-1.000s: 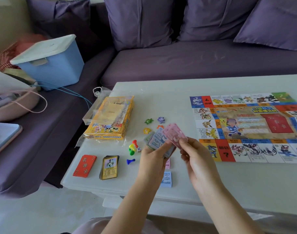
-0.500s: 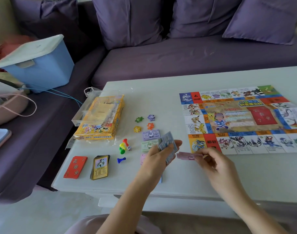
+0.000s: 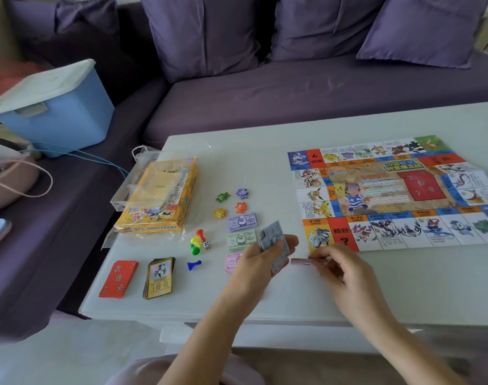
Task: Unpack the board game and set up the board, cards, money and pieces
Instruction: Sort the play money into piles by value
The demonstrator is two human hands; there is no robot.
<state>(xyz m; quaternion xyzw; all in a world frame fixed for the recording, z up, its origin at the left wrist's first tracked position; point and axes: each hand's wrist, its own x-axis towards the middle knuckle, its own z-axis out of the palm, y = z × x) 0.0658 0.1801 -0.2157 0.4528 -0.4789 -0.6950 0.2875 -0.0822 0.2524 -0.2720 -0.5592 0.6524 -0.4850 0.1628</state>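
Note:
The game board [image 3: 389, 193] lies unfolded on the right of the white table [image 3: 265, 162]. My left hand [image 3: 260, 262] grips a small stack of blue-grey money notes [image 3: 273, 243]. My right hand [image 3: 340, 266] pinches a few pink notes [image 3: 303, 262] low over the table, just below the board's near left corner. Purple [image 3: 242, 222], green [image 3: 240, 239] and pink [image 3: 232, 262] money piles lie in a column left of my left hand. A red card deck [image 3: 118, 278] and a yellow-faced card deck [image 3: 159, 277] sit near the front left.
The yellow game box [image 3: 159, 198] in clear wrap lies at the table's left. Star tokens [image 3: 231, 202], coloured pawns [image 3: 197, 241], a blue pawn [image 3: 194, 264] and a die [image 3: 207, 245] lie between box and money. A blue bin [image 3: 54, 112] stands on the purple sofa.
My right hand took the pink notes from the stack and carried them down and to the right, close to the table. My left hand lowered with the remaining blue-grey notes.

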